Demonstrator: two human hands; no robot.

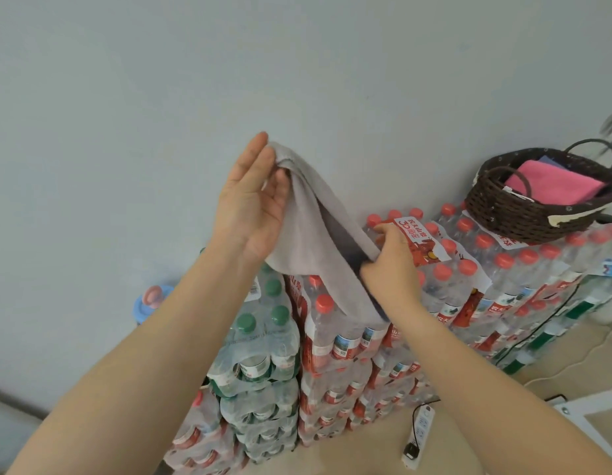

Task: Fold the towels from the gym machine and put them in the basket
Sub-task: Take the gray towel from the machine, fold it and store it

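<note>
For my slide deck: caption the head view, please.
Both hands hold a grey towel mid-fold near the basket.

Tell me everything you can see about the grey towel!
The grey towel looks soft and fuzzy, like terry cloth. It hangs folded over, slanting down from upper left to lower right. The left hand pinches its top corner up high; the right hand grips its lower edge. It hangs in front of stacked water bottles.

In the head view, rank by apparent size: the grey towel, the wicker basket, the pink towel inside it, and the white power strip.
Largest to smallest as they appear:
1. grey towel, though it is nearer the camera
2. wicker basket
3. pink towel, only partly visible
4. power strip
</note>
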